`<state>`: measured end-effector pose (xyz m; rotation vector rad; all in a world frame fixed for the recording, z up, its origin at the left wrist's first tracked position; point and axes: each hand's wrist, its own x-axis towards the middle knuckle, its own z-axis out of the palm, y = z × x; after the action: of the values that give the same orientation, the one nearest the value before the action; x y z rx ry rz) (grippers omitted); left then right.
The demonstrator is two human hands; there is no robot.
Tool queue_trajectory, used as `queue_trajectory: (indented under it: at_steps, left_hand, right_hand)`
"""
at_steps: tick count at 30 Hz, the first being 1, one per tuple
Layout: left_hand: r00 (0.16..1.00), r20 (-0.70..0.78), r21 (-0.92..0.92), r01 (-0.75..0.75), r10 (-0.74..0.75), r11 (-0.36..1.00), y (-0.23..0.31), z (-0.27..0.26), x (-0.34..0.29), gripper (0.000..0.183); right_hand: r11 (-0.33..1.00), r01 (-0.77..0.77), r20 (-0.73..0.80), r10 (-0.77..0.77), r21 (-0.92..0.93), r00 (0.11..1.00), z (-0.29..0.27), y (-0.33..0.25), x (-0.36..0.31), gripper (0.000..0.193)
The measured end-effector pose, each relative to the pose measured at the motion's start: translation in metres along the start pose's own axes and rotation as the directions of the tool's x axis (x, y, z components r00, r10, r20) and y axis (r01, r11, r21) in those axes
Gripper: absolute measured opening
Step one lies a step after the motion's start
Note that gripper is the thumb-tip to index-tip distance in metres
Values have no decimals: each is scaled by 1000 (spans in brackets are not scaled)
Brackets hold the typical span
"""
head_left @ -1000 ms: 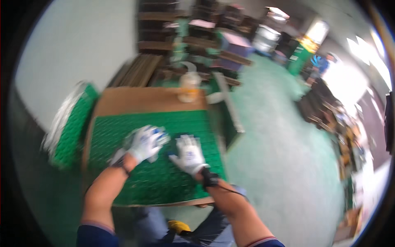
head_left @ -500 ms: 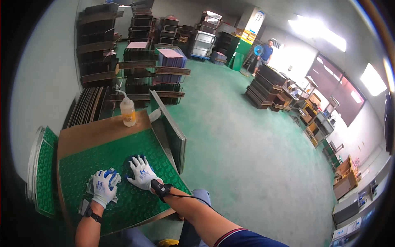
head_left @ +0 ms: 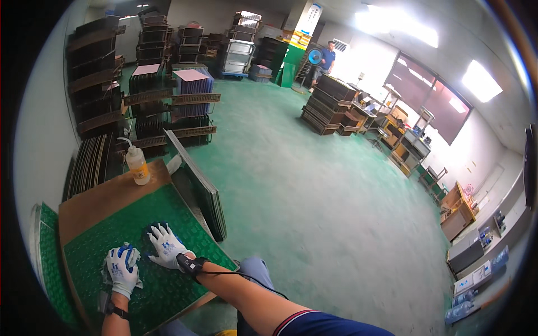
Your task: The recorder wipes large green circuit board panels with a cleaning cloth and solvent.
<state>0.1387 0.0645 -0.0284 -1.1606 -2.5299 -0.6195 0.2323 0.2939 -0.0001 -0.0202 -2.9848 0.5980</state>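
A glossy green sheet with a dense raised-looking pattern lies on a brown board in front of me. My left hand, in a white glove with blue patches, is closed over a crumpled pale cloth pressed on the sheet. To its right, my right hand wears the same kind of glove and rests flat on the sheet with fingers spread. Nothing shows in that hand; a dark wet-looking patch surrounds its fingertips. A squeeze bottle with a bent spout stands on the board's far end.
Thin panels lean upright against the table's right side. More green sheets stand at the left. Racks of dark boards line the far left wall. A person stands by a blue fan in the back. Workbenches run along the right.
My view has swung to the right, so the table and hands appear farther left and slightly lower. Both hands stay on the sheet, the left still on the cloth.
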Motion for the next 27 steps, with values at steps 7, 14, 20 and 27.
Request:
queue_trajectory:
  at_steps: [7,14,20,27]
  left_hand:
    - [1000,-23,16,-4,4,1000,1,3,2,49]
    - [984,53,90,-174,170,981,-8,-24,2,50]
    - [917,-46,381,383,-396,842,-124,-115,-93,46]
    - [991,63,338,87,-115,937,-92,-90,-17,23]
  right_hand:
    - [999,3,-42,-5,-47,999,10,8,0,78]
    - [994,-15,-105,4,-111,994,-4,20,-3,74]
    - [972,-5,-32,-3,-234,999,18,11,16,84]
    - [988,-10,-69,-1,-152,998,-10,21,0,77]
